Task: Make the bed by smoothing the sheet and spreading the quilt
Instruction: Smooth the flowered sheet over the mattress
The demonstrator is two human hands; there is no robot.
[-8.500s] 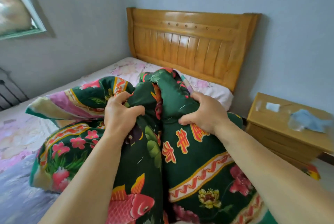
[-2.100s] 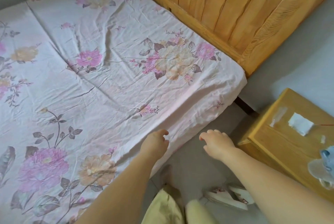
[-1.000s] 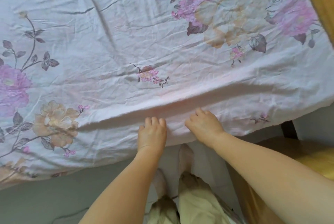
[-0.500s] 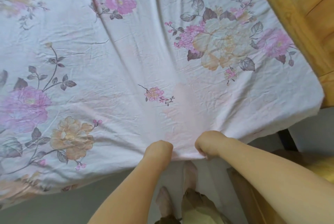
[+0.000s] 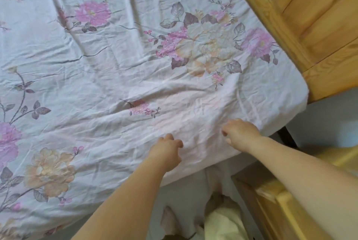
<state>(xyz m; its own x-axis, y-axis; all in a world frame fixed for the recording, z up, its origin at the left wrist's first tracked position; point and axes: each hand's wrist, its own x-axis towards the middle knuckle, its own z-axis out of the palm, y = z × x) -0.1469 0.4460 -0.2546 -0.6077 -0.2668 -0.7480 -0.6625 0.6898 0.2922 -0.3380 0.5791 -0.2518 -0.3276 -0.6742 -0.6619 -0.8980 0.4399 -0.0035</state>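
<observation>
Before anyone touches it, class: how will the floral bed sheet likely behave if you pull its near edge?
The floral bed sheet is probably floppy: creases cross it and its edge drapes over the mattress side. It looks thin and light, so it should slide and bunch easily, as folds gather near the left hand and right hand.

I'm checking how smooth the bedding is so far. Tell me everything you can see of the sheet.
The sheet is thin, pale pinkish-white cloth printed with pink and peach flowers and grey-purple leaves. It lies spread over the bed up to the wooden headboard, its near edge hanging over the side. Creases still run across it. The left hand and right hand, fingers curled, rest at that edge.
</observation>
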